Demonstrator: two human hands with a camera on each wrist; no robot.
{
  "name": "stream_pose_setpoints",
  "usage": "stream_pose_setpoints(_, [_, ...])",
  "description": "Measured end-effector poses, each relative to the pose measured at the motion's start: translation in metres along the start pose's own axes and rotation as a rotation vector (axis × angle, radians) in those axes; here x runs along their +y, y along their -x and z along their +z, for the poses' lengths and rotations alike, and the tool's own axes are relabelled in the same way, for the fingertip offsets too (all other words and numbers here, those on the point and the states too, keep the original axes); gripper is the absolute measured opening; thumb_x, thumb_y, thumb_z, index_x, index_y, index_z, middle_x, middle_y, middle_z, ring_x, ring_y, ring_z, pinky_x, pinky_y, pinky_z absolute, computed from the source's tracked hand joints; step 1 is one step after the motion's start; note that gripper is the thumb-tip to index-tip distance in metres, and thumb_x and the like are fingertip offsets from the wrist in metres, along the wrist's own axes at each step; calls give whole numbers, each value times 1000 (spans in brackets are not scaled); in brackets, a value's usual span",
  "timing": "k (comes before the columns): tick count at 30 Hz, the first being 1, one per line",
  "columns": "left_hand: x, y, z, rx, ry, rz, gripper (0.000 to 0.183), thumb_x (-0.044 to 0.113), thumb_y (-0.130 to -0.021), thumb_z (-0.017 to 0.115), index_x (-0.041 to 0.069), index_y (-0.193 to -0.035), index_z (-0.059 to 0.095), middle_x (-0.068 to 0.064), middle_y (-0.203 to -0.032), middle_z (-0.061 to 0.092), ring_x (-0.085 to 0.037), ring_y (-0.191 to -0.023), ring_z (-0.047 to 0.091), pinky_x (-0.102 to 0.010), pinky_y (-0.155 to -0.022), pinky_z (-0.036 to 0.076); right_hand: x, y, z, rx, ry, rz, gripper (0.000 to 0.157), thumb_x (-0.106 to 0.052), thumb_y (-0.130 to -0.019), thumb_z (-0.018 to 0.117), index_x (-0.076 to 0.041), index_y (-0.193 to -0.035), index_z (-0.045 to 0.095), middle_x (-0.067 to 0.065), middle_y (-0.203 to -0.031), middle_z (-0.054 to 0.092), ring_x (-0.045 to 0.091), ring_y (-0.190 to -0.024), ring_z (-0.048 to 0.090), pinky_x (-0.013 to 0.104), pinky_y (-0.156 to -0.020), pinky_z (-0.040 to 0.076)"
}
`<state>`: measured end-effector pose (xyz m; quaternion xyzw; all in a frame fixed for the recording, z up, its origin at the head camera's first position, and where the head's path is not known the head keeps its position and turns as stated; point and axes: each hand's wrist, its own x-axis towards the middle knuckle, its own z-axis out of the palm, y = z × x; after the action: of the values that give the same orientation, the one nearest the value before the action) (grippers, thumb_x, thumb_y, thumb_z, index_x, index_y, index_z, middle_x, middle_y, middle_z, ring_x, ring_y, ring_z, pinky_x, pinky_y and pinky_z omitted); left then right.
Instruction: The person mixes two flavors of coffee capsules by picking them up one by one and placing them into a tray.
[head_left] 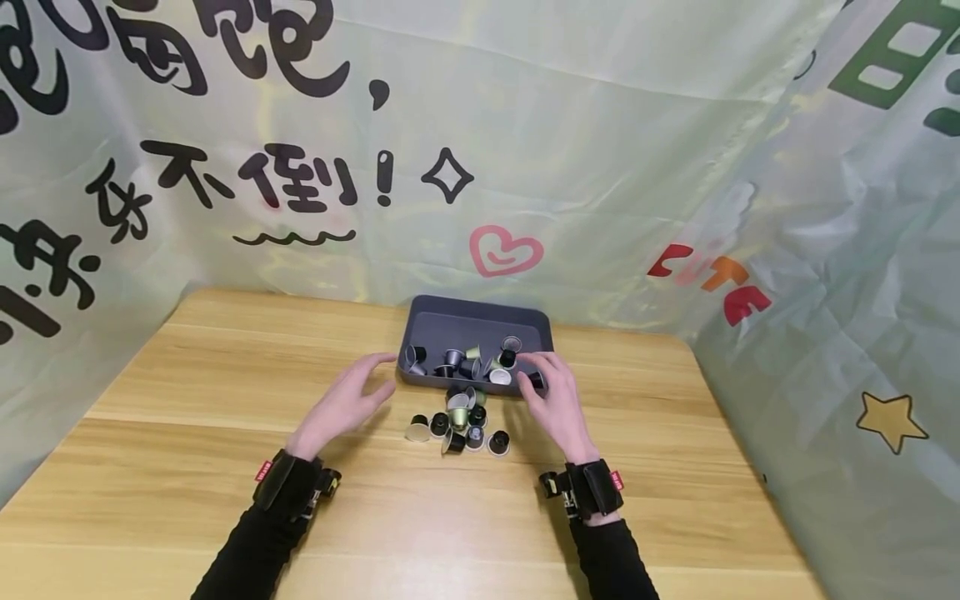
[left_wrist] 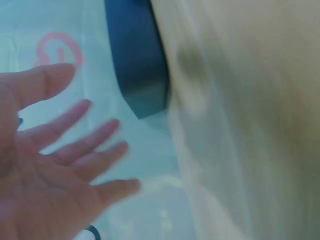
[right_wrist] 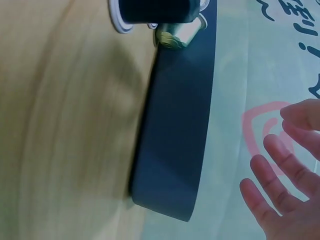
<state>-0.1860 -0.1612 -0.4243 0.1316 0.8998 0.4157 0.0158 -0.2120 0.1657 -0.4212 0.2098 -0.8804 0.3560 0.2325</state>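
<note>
A dark grey rectangular tray lies at the back of the wooden table with several coffee capsules inside, mostly along its near side. More capsules are heaped on the table just in front of it, among them a green one and a black one. My left hand hovers at the tray's left front corner, fingers spread and holding nothing. Over the right front corner is my right hand, its fingers loosely bent and apart. Both wrist views show empty palms beside the tray's outer wall.
Behind the table hangs a pale printed cloth with lettering and a pink heart, close to the tray's far edge. The cloth continues down the right side. Black wrist cameras are strapped over both dark sleeves.
</note>
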Motion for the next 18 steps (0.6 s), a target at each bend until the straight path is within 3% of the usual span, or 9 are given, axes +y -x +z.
stream_pose_setpoints(2, [5,0,1,37,4,51,50,18,-100,58,2,-146,45,-22,-153,46,-43,-143,41,-65,-119,29,0,3,1,14,-4,1,28,-4,-89,70,-2,-117,70,16,-115,69,34,-111,63,50,-103,48])
stream_pose_setpoints(6, [14,-1,5,47,13,120,45,16,-98,61,4,-141,53,-19,-145,57,-41,-136,51,-63,-117,35,2,5,2,39,-6,-15,29,-3,-88,71,-2,-117,70,16,-114,69,34,-110,63,50,-101,48])
stream_pose_setpoints(11, [19,-1,10,35,22,171,42,12,-96,63,1,-135,57,-18,-137,63,-39,-127,58,-60,-116,38,1,5,1,46,-15,-31,29,-4,-88,71,-2,-117,70,16,-114,69,34,-109,63,49,-101,49])
stream_pose_setpoints(18, [23,1,15,-21,12,221,40,15,-93,68,3,-130,61,-15,-135,64,-38,-129,57,-60,-115,40,1,5,-1,52,-30,-35,29,-3,-88,71,-1,-117,70,16,-115,69,34,-109,64,50,-100,50])
